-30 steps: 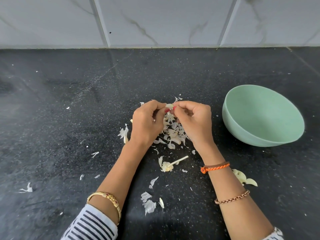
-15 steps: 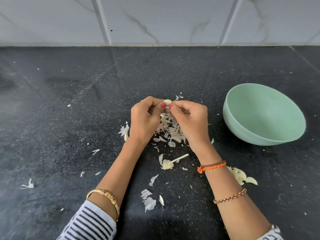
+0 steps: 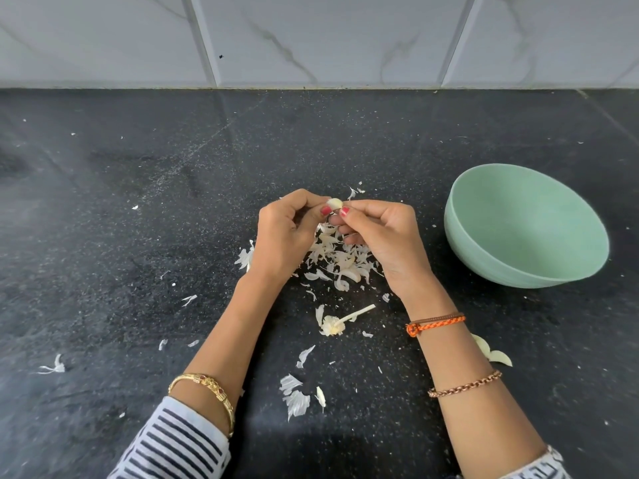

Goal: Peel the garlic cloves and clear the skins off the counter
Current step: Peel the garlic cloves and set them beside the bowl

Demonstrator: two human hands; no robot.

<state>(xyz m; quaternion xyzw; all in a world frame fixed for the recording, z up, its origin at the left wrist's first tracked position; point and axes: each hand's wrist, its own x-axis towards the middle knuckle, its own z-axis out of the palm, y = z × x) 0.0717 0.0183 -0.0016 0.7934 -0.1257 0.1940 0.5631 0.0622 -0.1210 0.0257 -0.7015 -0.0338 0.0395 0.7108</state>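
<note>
A small pale garlic clove (image 3: 334, 203) is pinched between the fingertips of both hands above the black counter. My left hand (image 3: 287, 233) holds it from the left with curled fingers, and my right hand (image 3: 380, 236) pinches it from the right. Under the hands lies a pile of white garlic skins (image 3: 340, 261). A bare garlic stem with its root base (image 3: 340, 323) lies just in front of the pile. More skin scraps (image 3: 295, 397) lie between my forearms.
A light green bowl (image 3: 460, 233) stands to the right of my hands; its inside looks empty. Pale garlic pieces (image 3: 494, 356) lie by my right forearm. Loose skin bits (image 3: 52, 367) dot the counter's left side. A tiled wall (image 3: 311, 39) bounds the back.
The clove now shows more fully above the fingertips of both hands. The hands stay over the skin pile, nearly in the same spot.
</note>
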